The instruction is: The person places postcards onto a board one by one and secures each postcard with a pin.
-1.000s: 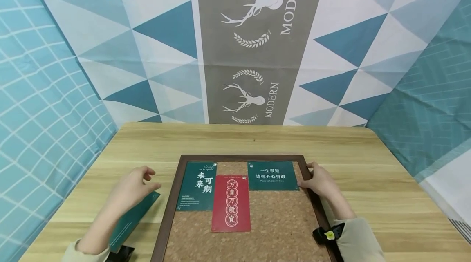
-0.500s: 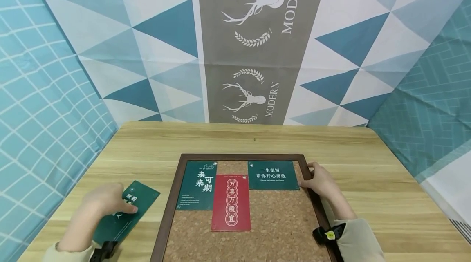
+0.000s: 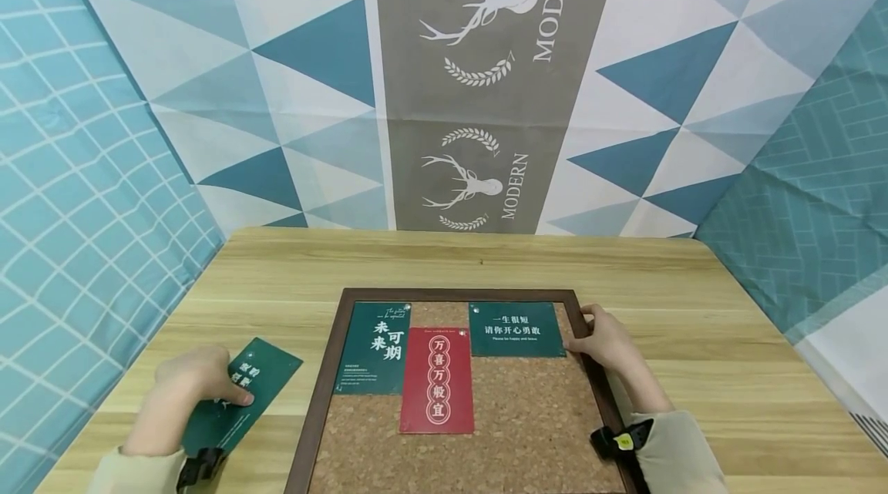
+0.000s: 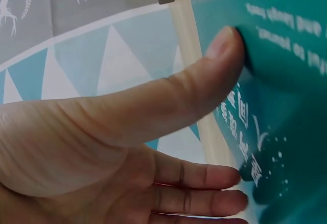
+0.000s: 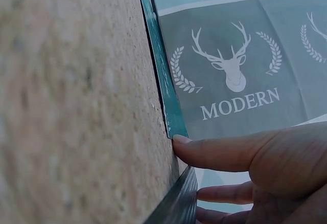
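On the table at the left lies a loose green card (image 3: 267, 371) with white writing. My left hand (image 3: 187, 382) reaches over it, the thumb pressing its face. In the left wrist view, straight fingers (image 4: 204, 201) touch the card further along, apart from the thumb. My right hand (image 3: 610, 344) grips the right side of the brown-framed corkboard (image 3: 527, 417), fingers outside the frame. Its thumb (image 5: 209, 152) touches the corner of a wide green card (image 3: 516, 332) on the cork. A tall green card (image 3: 371, 347) and a red card (image 3: 437, 382) are also on the board.
Small round pins show near the upper edges of the board's cards. The wooden table (image 3: 728, 371) extends on both sides of the corkboard, which runs out of view at the bottom. Behind stands a patterned cloth backdrop (image 3: 319, 93), with blue cloth at both sides.
My left hand has come down and left from above the loose green card, and its thumb now presses on it. The right hand has kept its place on the frame.
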`<state>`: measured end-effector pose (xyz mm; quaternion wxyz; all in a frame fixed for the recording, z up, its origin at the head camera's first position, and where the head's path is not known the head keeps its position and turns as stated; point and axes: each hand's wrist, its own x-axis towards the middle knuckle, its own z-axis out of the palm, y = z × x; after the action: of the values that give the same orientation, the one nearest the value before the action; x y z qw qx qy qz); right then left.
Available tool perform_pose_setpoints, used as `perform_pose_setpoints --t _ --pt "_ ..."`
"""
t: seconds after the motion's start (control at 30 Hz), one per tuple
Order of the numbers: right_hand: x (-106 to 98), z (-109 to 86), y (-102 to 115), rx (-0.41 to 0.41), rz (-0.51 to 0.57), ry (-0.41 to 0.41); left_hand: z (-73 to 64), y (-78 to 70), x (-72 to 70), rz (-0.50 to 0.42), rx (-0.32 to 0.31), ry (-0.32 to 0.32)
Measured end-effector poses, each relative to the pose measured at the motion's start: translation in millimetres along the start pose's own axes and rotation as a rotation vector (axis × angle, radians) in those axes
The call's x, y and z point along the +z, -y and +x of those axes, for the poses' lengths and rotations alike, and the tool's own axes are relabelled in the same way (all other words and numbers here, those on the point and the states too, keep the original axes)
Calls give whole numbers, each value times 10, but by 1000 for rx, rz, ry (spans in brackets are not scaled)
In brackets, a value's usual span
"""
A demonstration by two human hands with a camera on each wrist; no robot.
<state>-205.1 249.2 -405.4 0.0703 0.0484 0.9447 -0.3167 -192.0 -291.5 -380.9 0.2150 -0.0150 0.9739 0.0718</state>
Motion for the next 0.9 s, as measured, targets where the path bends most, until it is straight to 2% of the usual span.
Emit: perform_pose_setpoints --t 0.3,0.53,0.7,0.9 --pt "-10 5 -1 -2 6 2 13 42 -2 -69 24 -31" --pt "-7 3 0 -10 7 -2 40 92 19 -87 25 -15" --pt "-2 -1 -5 -8 11 -3 42 115 8 -123 73 -6" --pt "-10 -1 -12 -6 18 0 -1 112 -66 -96 154 -34"
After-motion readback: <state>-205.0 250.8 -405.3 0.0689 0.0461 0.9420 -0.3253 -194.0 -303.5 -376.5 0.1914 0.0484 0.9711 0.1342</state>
